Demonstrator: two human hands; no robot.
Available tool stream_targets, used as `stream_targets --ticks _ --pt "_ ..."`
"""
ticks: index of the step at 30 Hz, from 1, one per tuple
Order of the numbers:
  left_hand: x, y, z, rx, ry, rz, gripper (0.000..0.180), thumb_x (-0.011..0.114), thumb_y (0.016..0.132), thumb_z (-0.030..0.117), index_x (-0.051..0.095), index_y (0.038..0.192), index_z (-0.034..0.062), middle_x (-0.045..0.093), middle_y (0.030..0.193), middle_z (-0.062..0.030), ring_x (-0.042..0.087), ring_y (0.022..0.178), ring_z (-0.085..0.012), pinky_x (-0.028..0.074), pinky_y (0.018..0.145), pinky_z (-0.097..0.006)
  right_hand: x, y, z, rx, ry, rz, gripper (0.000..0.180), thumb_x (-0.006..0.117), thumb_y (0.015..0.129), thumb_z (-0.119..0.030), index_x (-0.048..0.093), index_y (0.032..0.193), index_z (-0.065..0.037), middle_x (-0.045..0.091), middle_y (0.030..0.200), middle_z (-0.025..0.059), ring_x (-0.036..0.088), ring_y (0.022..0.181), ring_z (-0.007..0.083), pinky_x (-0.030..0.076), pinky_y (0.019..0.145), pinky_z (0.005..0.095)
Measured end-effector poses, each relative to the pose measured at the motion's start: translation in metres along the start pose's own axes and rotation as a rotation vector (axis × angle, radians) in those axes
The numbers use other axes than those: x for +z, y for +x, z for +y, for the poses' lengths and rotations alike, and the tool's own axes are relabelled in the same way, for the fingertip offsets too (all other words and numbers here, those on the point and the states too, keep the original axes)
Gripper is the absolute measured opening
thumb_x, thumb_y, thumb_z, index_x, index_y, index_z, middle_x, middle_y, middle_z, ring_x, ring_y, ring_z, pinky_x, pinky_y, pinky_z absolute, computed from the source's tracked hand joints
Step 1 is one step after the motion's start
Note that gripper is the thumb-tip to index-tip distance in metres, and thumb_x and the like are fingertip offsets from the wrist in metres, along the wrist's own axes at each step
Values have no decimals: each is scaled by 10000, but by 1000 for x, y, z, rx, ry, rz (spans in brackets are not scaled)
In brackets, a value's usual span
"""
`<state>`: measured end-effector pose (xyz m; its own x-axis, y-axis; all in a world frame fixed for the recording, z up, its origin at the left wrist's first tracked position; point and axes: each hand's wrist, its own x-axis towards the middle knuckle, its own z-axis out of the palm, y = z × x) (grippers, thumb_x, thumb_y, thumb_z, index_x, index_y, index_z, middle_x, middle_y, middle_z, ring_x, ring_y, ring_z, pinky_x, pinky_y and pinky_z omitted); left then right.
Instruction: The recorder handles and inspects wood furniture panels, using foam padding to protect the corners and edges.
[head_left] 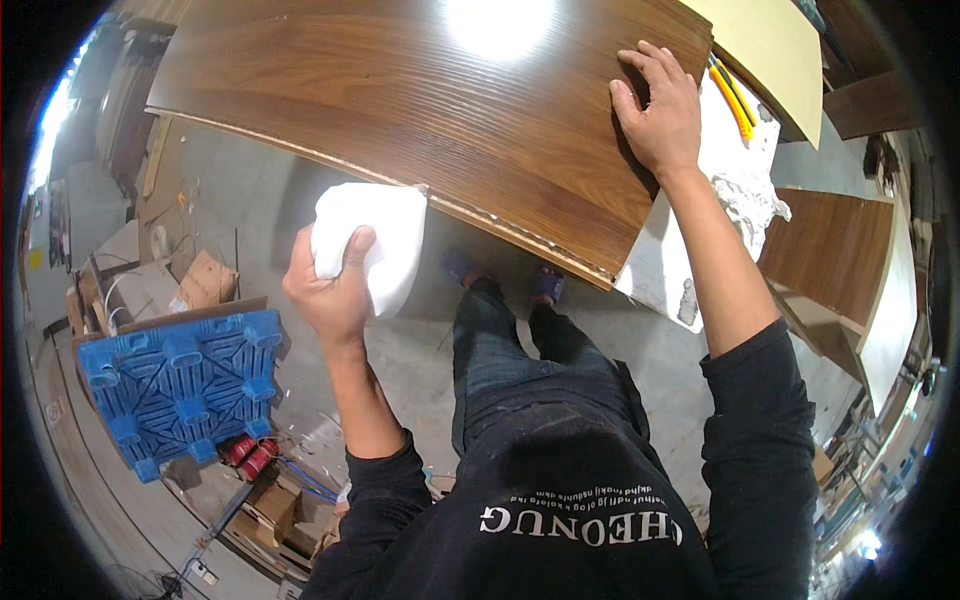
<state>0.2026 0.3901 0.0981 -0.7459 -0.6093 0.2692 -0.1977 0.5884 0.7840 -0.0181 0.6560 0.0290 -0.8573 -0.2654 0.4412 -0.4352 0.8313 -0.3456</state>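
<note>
In front of me lies a wide dark-brown wood-grain panel (pixel 430 110) with a glossy top and a pale, rough near edge. My left hand (pixel 335 285) grips a folded white cloth (pixel 385 235), thumb on top, beside that near edge. The cloth's upper corner meets the panel's edge; I cannot tell how firmly it presses. My right hand (pixel 660 110) rests on the panel near its right end, fingers spread, holding nothing. Just right of that hand, a tool with yellow-orange handles (pixel 735 100) lies on a white sheet, with a crumpled white cloth (pixel 748 200) nearby.
A blue plastic pallet (pixel 185 385) leans at the left, with cardboard pieces (pixel 205 280) behind it. Red cylindrical items (pixel 250 455) and cables lie below it. At the right stand brown and white boards (pixel 835 250). A pale board (pixel 775 50) sits beyond the panel's right end.
</note>
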Motion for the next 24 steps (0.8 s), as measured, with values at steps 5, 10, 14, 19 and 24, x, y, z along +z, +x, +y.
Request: stream_targets --ticks 5,10,14,19,24 --pt "-2 6 -5 -18 -33 -1 296 734 783 268 614 822 -1 590 712 1 508 660 -71 426 598 -221 -2 2 0 -1 6 -10 351 578 811 -310 596 1127 -157 508 1282 63 398 1256 272 267 1058 459" --pt "-6 14 -14 -48 -56 2 293 738 779 263 617 825 0 598 718 -5 518 665 -69 429 599 -220 -3 1 -1 3 33 -22 338 586 805 -289 597 1117 -160 509 1277 67 399 1253 279 274 1053 465" --pt "-11 22 -19 -88 -33 -31 288 772 721 191 634 865 -16 649 701 -58 585 649 -97 477 619 -247 -7 2 -3 0 35 -39 329 593 800 -266 596 1112 -158 511 1274 69 404 1248 289 276 1050 473" --pt "-16 32 -19 -101 -13 -59 289 772 718 184 633 872 -17 654 704 -69 602 660 -110 481 624 -250 -9 2 -5 16 19 -66 322 599 798 -235 595 1110 -151 510 1275 70 410 1243 295 278 1050 476" --pt "-19 43 -23 -84 -38 -105 327 741 763 273 623 857 -17 618 711 -31 551 666 -88 458 619 -249 -12 1 -6 22 29 -58 319 606 787 -181 597 1104 -140 520 1261 82 426 1229 308 301 1038 458"
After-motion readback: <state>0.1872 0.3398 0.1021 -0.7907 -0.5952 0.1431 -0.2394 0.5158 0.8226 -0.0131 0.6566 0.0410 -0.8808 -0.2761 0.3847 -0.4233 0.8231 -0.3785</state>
